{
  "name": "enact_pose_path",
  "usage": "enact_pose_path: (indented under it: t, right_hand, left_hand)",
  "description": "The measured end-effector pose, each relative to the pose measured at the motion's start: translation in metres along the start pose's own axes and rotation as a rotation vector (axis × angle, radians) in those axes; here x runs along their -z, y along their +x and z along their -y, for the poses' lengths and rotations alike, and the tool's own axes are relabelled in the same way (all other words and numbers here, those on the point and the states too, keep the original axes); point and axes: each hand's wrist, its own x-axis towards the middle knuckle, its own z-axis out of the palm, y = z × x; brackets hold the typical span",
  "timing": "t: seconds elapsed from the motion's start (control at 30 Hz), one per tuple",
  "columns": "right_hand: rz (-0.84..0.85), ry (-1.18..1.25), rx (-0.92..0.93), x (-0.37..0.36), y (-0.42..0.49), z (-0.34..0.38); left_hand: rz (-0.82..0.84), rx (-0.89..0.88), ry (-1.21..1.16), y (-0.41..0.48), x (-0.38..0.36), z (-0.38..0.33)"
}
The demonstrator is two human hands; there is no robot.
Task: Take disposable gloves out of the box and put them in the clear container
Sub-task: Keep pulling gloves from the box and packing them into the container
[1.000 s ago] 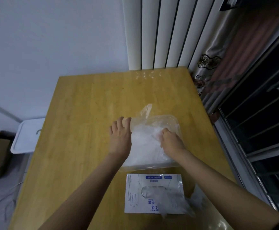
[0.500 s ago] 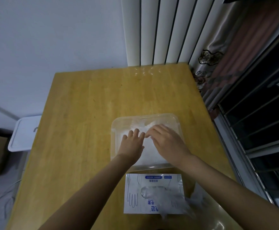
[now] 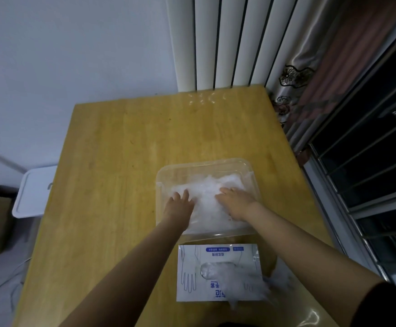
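Parted since half a second ago: left hand (image 3: 179, 206) and right hand (image 3: 236, 204), then close together, now spread across the pile. Nearest, box (image 3: 192, 267) flat on tabletop (image 3: 121, 161), loose gloves (image 3: 239, 279) spilling from its opening. Beyond, clear container (image 3: 204, 162) holding the white glove pile (image 3: 206, 192); fingers (image 3: 185, 194) of both hands straight, pressing down, grasping nothing. Judged featherlight, limp, slippery, springy film; best pinched in a bunch at the box opening. Farthest, white radiator (image 3: 216, 43).
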Motion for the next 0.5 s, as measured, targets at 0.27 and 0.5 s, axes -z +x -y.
enact_pose_path:
  t: [0.27,0.5]
  right_hand:
    - [-0.589,0.400,0.140,0.016,-0.055,0.014]
    - [-0.429,0.272,0.333,-0.032,-0.115,0.036]
  left_hand:
    - [-0.340,0.070,-0.061,-0.031,0.029,-0.002]
    - [-0.707,-0.289,-0.396,-0.100,0.023,-0.033]
